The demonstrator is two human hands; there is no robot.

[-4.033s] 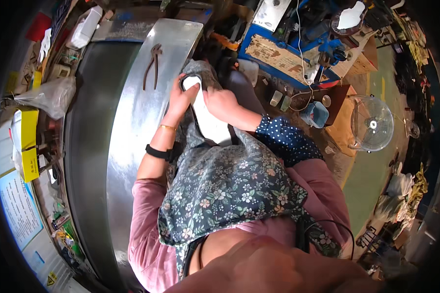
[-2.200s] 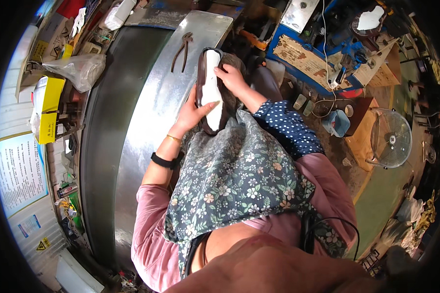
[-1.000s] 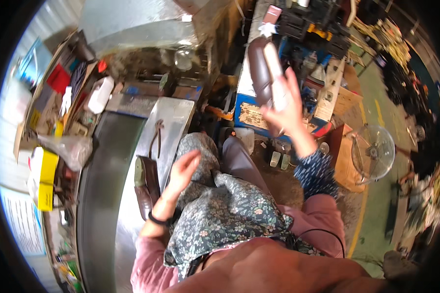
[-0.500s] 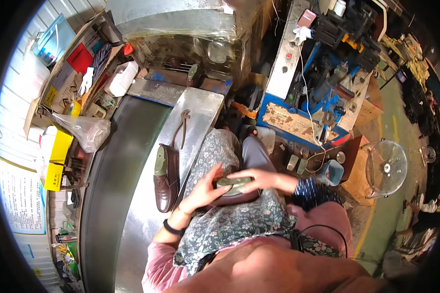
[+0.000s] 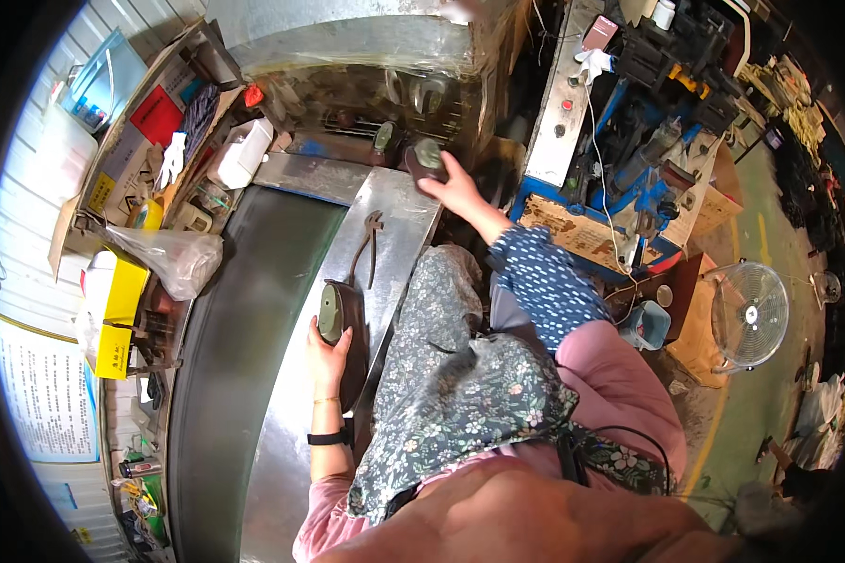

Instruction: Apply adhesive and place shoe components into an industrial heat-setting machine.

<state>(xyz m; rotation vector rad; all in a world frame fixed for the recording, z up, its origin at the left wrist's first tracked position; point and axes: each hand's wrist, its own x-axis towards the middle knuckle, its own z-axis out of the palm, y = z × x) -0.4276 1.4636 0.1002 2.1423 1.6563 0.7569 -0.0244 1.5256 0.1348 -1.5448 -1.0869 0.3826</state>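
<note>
My left hand (image 5: 327, 358) grips the heel end of a dark brown shoe (image 5: 352, 361) that lies on the metal bench (image 5: 282, 469). A grey-green last (image 5: 331, 314) fills the shoe. My right hand (image 5: 457, 190) is stretched far forward and holds a second dark shoe (image 5: 426, 159) at the mouth of a metal-hooded machine (image 5: 385, 103). A flowered apron (image 5: 460, 394) covers my lap between the two arms.
Pliers (image 5: 371, 251) lie on the bench just beyond the brown shoe. A dark conveyor belt (image 5: 235, 357) runs along the left, with a plastic bag (image 5: 174, 261) and yellow boxes (image 5: 113, 305) beside it. A blue machine (image 5: 629, 150) and a floor fan (image 5: 749, 314) stand at the right.
Both hands were on a shoe over my lap. Now my right hand has carried a shoe forward to the machine, and my left hand has gone to the shoe on the bench.
</note>
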